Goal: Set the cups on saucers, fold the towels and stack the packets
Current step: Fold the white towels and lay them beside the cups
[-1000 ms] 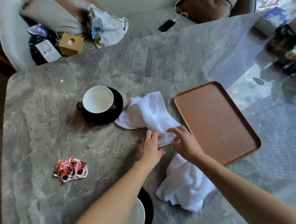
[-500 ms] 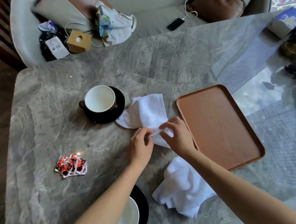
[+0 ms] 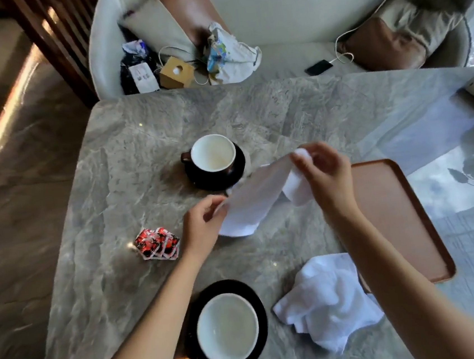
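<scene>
**Head view: one towel (image 3: pixel 250 204) held above the table (image 3: pixel 140 160)**

The left hand (image 3: pixel 202 224) pinches the white towel's near-left corner between thumb and fingertips. The right hand (image 3: pixel 326 175) grips the far-right corner, fingers curled round a bunched bit of cloth. The towel stretches slantwise between them over the marble top, its lower edge sagging (whether it touches the stone I cannot tell).

Just beyond it the far cup (image 3: pixel 212 152) stands upright on its black saucer (image 3: pixel 200 180), handle to the left. A brown tray (image 3: pixel 395 221) lies to the right. The near cup (image 3: pixel 228 328) sits on the near saucer (image 3: pixel 262 322) between the forearms. A second towel (image 3: pixel 327 298) lies crumpled just right of it. The red packets (image 3: pixel 156 243) lie in a loose overlapping heap left of the left hand.
</scene>
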{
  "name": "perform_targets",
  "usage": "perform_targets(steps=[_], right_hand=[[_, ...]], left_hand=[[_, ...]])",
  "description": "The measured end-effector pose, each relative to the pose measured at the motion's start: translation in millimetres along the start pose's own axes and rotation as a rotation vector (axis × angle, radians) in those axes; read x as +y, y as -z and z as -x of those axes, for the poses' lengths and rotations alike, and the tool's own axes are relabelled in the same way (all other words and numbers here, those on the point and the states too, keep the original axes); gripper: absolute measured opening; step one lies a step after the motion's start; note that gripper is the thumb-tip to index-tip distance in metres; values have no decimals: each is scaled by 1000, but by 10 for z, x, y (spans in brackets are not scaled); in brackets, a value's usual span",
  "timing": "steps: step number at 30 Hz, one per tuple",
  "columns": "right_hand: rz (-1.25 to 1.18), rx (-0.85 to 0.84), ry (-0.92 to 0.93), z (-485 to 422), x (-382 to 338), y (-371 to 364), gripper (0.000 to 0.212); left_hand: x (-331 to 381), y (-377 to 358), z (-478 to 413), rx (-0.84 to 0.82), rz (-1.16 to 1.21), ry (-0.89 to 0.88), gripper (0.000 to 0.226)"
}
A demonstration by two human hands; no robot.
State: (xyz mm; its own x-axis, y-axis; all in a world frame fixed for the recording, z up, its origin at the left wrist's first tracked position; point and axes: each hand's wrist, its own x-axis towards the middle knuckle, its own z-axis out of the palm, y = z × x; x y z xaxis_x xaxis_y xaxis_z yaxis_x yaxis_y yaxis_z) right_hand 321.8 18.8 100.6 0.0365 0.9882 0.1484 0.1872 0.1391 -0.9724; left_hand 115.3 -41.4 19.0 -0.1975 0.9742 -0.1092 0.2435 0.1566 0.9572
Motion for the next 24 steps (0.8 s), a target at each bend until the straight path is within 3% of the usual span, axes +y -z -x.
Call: perform_targets(steps=[7,14,21,24], right_hand=[[-208,-130,-88,54,-389,-599,16],[-230,-297,-168,101,-447,-1366,14],[-216,-484,-342,321,-286,-2036,17],[-244,-495,-331,276,-352,-2216,18]], left_hand=[[-121,861,74,262,123,51,12],[-141,1698,-32,518,261,76,12],[-229,2399,69,726,211,64,14],[-112,2588,95,770,169,79,30]])
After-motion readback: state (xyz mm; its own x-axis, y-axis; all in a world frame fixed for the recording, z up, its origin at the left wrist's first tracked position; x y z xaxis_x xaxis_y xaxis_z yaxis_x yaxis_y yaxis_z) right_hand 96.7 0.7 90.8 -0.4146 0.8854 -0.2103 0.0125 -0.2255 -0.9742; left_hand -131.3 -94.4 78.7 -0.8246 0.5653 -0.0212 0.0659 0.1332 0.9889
